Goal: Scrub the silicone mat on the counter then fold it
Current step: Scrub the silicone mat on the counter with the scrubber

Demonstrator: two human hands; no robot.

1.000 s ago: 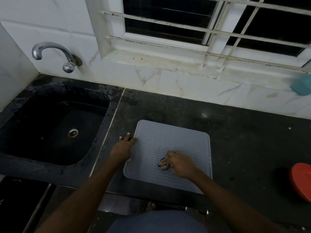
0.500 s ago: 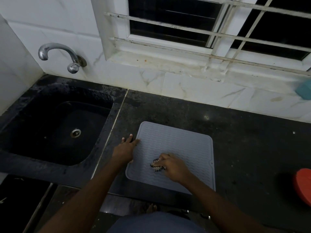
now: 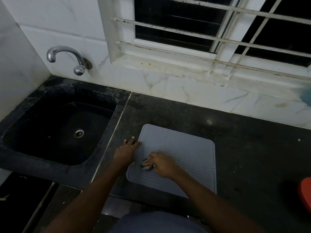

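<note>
While flat, mat (image 3: 183, 158) runs along counter (image 3: 252, 148).

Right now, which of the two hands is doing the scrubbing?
The right hand, closed on the dark scrubber on the grey mat; the left hand lies flat at its edge.

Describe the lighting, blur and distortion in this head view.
Head view: dim overall, black sink swallowing detail; grey mat stays readable; wide-angle bends the window bars; the scrubber under the right hand looks slightly soft.
</note>
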